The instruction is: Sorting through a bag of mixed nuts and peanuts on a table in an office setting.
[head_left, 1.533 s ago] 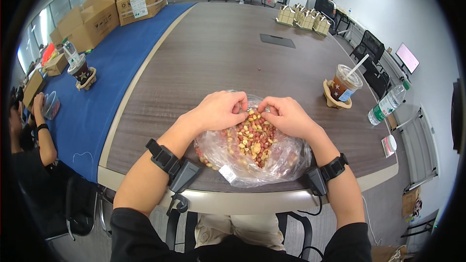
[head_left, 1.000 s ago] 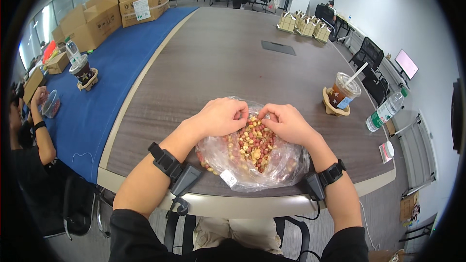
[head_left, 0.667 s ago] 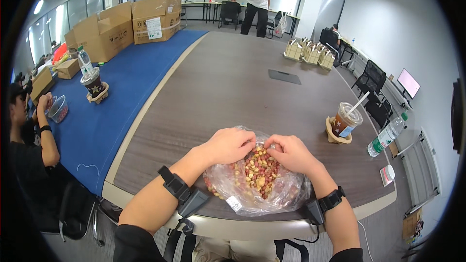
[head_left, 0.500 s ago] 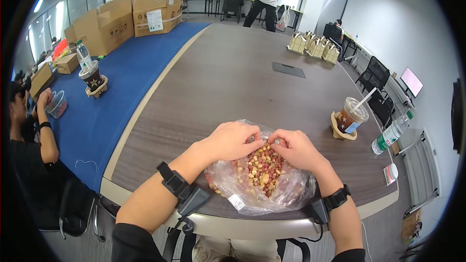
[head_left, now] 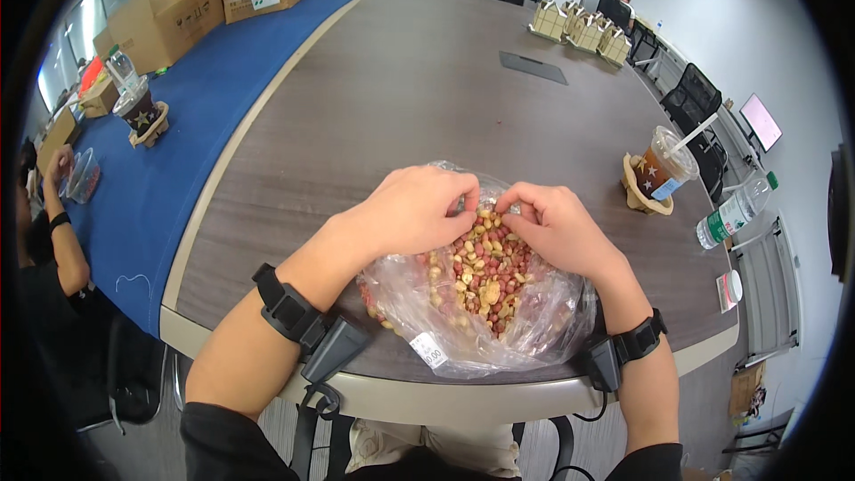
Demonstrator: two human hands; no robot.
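Observation:
A clear plastic bag of peanuts lies spread on the table near its front edge, its mouth pulled apart. The peanuts inside are mixed, some red-skinned and some pale. My left hand pinches the bag at the far left of the opening. On the far right of it, my right hand has its thumb and fingers closed on the plastic. A small gap separates the two hands. My fingertips are partly hidden, so any peanut between them does not show. A white label sticks to the bag's near left side.
To the right stand an iced drink cup in a cardboard holder, a water bottle and a small white tub. Carton packs and a dark flat panel are farther off. Another person's arm is at the left, beside a clear container.
My hands have moved slightly apart, and the bag's mouth is wider. The view has tilted downward. In the background, the standing person has shifted and stretched out an arm.

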